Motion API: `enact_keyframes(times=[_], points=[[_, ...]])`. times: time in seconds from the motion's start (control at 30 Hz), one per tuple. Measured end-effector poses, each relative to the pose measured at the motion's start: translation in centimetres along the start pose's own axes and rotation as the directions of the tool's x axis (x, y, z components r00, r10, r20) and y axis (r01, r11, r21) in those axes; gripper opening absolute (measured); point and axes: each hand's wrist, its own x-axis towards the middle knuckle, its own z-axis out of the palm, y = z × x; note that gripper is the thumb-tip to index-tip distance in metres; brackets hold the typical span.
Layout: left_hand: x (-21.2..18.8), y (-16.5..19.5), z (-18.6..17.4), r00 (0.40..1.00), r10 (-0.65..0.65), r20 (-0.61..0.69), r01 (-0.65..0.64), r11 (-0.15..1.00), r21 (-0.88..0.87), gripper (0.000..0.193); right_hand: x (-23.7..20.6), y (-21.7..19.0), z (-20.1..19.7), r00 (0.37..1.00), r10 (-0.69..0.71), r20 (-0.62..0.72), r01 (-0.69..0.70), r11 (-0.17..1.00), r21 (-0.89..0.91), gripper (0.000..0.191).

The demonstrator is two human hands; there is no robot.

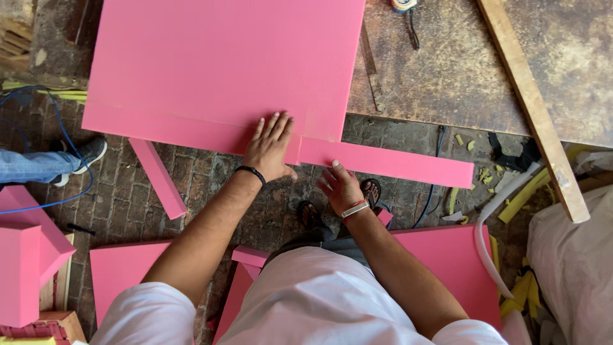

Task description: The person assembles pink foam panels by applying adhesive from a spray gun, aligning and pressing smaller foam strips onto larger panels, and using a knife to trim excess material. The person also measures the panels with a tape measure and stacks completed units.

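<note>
- Long narrow pink foam strip (389,165) lies left-to-right along table edge, just ahead of both hands.
- Left hand (269,148) flat, fingers spread, pressing large pink foam sheet (217,64).
- Right hand (340,186) nearer strip, fingertips at its near edge, not gripping.

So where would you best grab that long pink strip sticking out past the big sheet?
Probably at the pink strip's free right end, coming from below: that part overhangs the table edge, so fingers can wrap its narrow width. The right hand already touches its near edge.
</note>
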Motion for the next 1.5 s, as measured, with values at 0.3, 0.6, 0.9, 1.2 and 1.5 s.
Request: enact_keyframes(times=[0.3, 0.6, 0.9, 1.2, 1.5], points=[[1.3, -1.7, 1.9, 0.984, 0.022, -0.176, -0.024, 1.0, -0.013, 0.124, 1.5, 1.2, 4.0, 0.99, -0.03, -0.135, 0.0, 0.977, -0.215, 0.073], [0.9, -1.0, 2.0, 0.985, -0.001, -0.173, -0.006, 0.999, -0.042, 0.132, 1.0, -0.6, 1.4, 0.998, 0.057, -0.022, -0.061, 0.964, -0.259, 0.086], [0.5, -0.9, 3.3, 0.977, 0.02, -0.214, -0.016, 1.0, 0.022, 0.134, -1.7, -0.2, -0.5, 0.988, 0.15, -0.022, -0.148, 0.921, -0.361, 0.093], [1.8, -1.9, 2.3, 0.961, 0.038, -0.272, -0.045, 0.999, -0.019, 0.148, -0.9, -2.9, -3.3, 0.996, -0.011, 0.083, 0.064, 0.732, -0.679, 0.071], [4.9, -1.1, -4.1, 0.958, 0.044, -0.284, -0.07, 0.994, -0.083, 0.15, 1.1, -9.5, -3.3, 0.709, -0.635, 0.306, 0.288, -0.135, -0.948, 0.059]])
